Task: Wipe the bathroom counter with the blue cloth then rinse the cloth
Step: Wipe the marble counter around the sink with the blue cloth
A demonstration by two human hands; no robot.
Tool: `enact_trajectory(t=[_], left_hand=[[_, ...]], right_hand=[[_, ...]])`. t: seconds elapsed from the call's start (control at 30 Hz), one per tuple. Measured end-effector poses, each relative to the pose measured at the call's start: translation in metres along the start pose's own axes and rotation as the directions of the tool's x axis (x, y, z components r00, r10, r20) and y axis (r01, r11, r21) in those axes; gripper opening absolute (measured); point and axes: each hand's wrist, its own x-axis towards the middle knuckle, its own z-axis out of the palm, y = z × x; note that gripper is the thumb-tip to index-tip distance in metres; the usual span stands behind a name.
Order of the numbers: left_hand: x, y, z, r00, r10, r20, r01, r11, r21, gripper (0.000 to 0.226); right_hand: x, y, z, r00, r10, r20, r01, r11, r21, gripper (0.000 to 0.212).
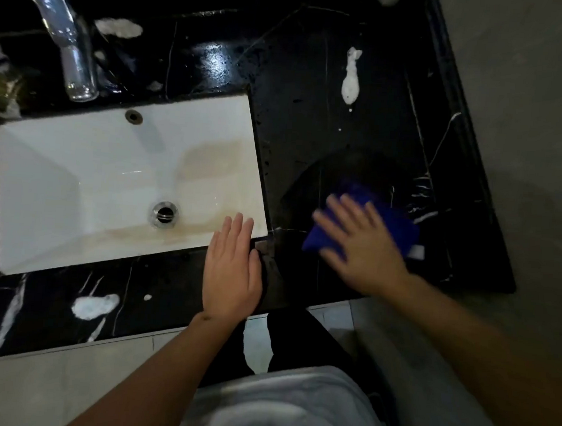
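Right of the sink, on the black marble worktop [312, 122], I have the blue cloth [368, 225] pressed flat under my right hand [360, 245]; that grip is wide open, fingers spread on top of the cloth rather than closed around it, and the blur on the hand tells me it is mid-swipe. Around the cloth the stone shows a dark wet arc, so I judge this near right patch is being covered now. My left hand [232, 266] lies flat and open on the front edge of the worktop at the near right corner of the white basin [76, 172], holding nothing, just bracing.

Further out, plenty is left. A streak of white foam [351, 76] sits toward the back on the right, well apart from the cloth. Another foam blob [119, 28] lies behind the basin beside the chrome faucet [66, 34], and a third foam patch [95, 305] sits on the front strip left of my left hand. The basin is dry-looking with brownish staining near the drain [164, 213], and no water runs from the faucet, so I take it the wiping is in its early part and the rinse has not begun
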Motion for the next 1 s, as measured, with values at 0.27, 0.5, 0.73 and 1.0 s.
enact_trajectory(t=[0.27, 0.5, 0.73, 1.0], left_hand=[[-0.001, -0.001, 0.000, 0.963, -0.213, -0.167, 0.139, 0.919, -0.370, 0.054], [0.001, -0.002, -0.003, 0.972, -0.198, -0.124, 0.151, 0.937, -0.314, 0.055], [0.001, -0.002, 0.004, 0.981, -0.145, -0.129, 0.109, 0.961, -0.253, 0.057], [-0.001, 0.002, -0.004, 0.964, -0.222, -0.145, 0.159, 0.921, -0.355, 0.056]], right_hand=[[0.072, -0.069, -0.006, 0.982, 0.155, -0.104, -0.155, 0.988, 0.015, 0.069], [0.013, -0.007, -0.005, 0.985, 0.158, -0.073, -0.156, 0.987, 0.034, 0.066], [0.178, -0.026, -0.039, 0.966, 0.202, -0.158, -0.196, 0.979, 0.057, 0.066], [-0.027, -0.111, 0.021, 0.983, 0.175, -0.061, -0.170, 0.982, 0.078, 0.069]])
